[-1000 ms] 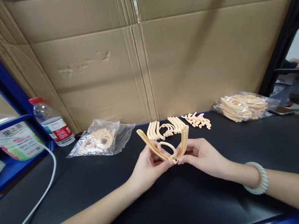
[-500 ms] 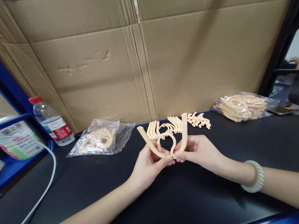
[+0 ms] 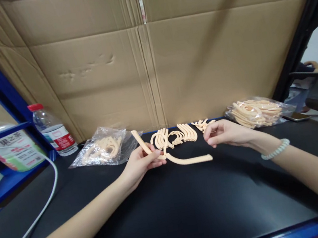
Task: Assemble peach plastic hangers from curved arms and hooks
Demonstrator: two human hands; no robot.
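Note:
A cream plastic folding clothes hanger [image 3: 187, 161] is pinched near its centre joint in my left hand [image 3: 142, 161]. One hanger arm slants up to the left through my fingers, and the other sticks out to the right. Its curved hook rises between them, overlapping the parts behind. My right hand [image 3: 226, 134] hovers off to the right, away from the hanger, with fingers loosely curled and nothing visible in them. Just beyond its fingertips lies a heap of small cream pieces [image 3: 201, 124], partly hidden by the hand.
Rows of loose hanger arms [image 3: 187, 132] and hooks [image 3: 176, 137] lie at the back of the black table [image 3: 176, 214]. Clear bags of hanger parts sit left [image 3: 99, 150] and right [image 3: 256, 112]. A water bottle [image 3: 57, 133] and white cable [image 3: 45, 208] are at left; cardboard [image 3: 94, 85] stands behind.
My right hand has let go of the hanger and moved right towards the small pieces. My left hand has shifted left with the hanger, whose right arm now points sideways instead of up.

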